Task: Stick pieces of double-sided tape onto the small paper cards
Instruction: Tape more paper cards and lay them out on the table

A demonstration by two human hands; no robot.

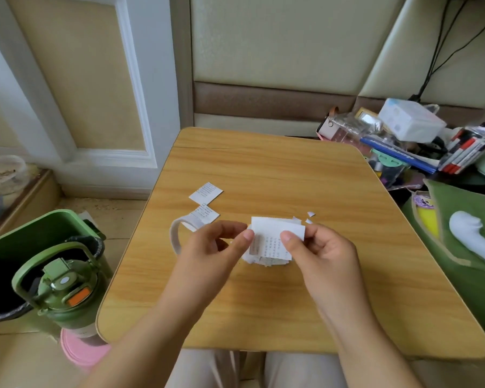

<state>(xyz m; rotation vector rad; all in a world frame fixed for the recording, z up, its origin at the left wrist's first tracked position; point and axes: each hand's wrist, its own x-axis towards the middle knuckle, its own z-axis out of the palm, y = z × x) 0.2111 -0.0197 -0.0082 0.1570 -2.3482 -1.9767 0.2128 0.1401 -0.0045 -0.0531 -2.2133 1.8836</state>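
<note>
Both hands hold one small printed paper card [272,242] above a loose pile of similar cards [266,260] in the middle of the wooden table [263,303]. My left hand [216,247] pinches the card's left edge, where a strip of tape seems to lie. My right hand [317,247] pinches its right side, thumb on top. A white tape roll [179,233] stands on edge left of my left hand. Two more printed cards lie flat behind it, one [206,193] farther back and one [205,214] touching the roll.
Tiny white paper scraps [310,217] lie right of the pile. A green bin [25,261] and a green bottle [67,292] stand on the floor to the left. Cluttered stationery [403,141] and a green bag [459,247] crowd the right side.
</note>
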